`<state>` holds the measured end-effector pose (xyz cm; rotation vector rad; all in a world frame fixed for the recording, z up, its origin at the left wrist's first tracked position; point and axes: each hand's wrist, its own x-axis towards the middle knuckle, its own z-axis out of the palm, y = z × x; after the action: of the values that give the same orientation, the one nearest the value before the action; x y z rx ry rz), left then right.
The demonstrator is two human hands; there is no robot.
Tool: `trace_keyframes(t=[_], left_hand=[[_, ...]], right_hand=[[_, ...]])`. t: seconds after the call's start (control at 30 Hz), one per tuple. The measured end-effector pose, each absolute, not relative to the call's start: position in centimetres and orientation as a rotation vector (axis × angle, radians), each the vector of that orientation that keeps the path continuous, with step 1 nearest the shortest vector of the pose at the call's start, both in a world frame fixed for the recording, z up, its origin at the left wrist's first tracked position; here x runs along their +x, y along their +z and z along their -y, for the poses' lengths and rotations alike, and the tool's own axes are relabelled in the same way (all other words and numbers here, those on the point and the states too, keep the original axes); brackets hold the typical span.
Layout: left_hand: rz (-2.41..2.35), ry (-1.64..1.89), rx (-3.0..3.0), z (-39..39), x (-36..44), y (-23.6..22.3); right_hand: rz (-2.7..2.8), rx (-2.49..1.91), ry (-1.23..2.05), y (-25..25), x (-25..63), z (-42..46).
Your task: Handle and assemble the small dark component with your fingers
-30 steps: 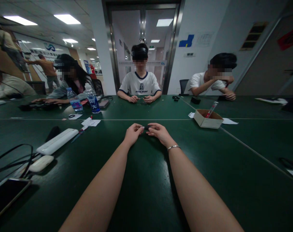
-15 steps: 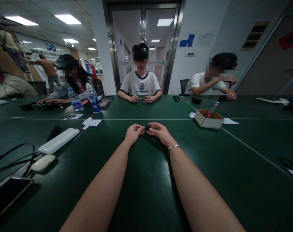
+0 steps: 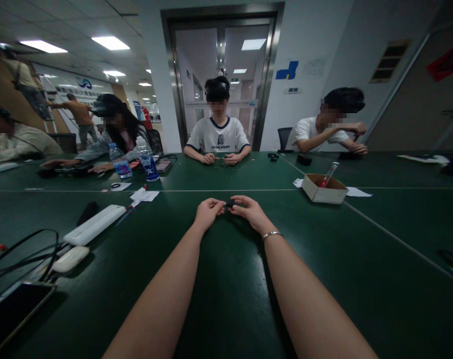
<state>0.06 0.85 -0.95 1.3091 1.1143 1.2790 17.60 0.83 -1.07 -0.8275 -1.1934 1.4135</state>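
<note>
Both my arms reach forward over the dark green table [image 3: 226, 299]. My left hand [image 3: 207, 213] and my right hand [image 3: 250, 212] meet at the middle of the table, fingers pinched on a small black object [image 3: 229, 203] held between them. The object is too small to name. A silver bracelet [image 3: 271, 234] sits on my right wrist.
A white power strip [image 3: 94, 225], black cables [image 3: 20, 249], a white mouse-like item [image 3: 70, 259] and a phone [image 3: 13, 309] lie at left. Two water bottles [image 3: 147, 162] stand behind. An open cardboard box [image 3: 323, 188] sits at right. Several people sit across the table.
The view has tilted slightly so everything sits a little lower in frame. My hands stay together on the small black object with only slight finger movement.
</note>
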Motion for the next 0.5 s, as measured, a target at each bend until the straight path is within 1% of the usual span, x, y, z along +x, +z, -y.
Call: trace_keyframes(t=[0.5], left_hand=[[-1.145, 1.259, 1.353, -0.9, -0.13, -0.92]], right_hand=[[1.242, -0.8, 1.408, -0.9, 17.65, -0.72]])
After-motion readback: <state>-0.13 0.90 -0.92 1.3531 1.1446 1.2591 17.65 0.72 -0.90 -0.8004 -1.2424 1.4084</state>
